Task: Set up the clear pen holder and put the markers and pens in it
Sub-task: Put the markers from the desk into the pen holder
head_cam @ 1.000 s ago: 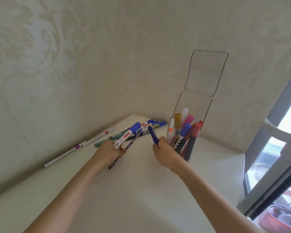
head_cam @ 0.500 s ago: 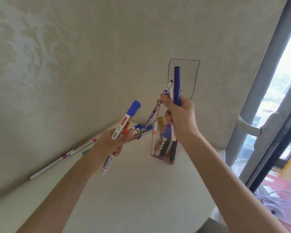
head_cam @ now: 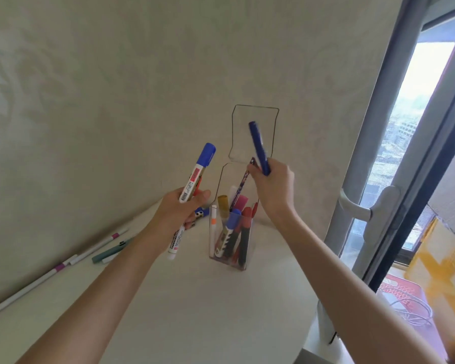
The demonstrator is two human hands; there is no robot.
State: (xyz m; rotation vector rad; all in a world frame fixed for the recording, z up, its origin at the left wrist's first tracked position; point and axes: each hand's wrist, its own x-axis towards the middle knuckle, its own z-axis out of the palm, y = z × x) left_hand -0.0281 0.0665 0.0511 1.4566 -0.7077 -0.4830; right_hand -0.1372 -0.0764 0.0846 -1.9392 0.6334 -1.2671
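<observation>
The left hand (head_cam: 180,210) grips a blue-capped white marker (head_cam: 192,190) upright. Between the hands, slightly below, stands the clear pen holder (head_cam: 230,240), full of markers. The right hand (head_cam: 273,186) pinches a dark blue pen (head_cam: 259,148) and a patterned pen (head_cam: 243,181) above it.

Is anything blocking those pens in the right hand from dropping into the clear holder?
Nothing visible. The right hand holds them above the clear holder, whose top is open, though markers already crowd it.
</observation>
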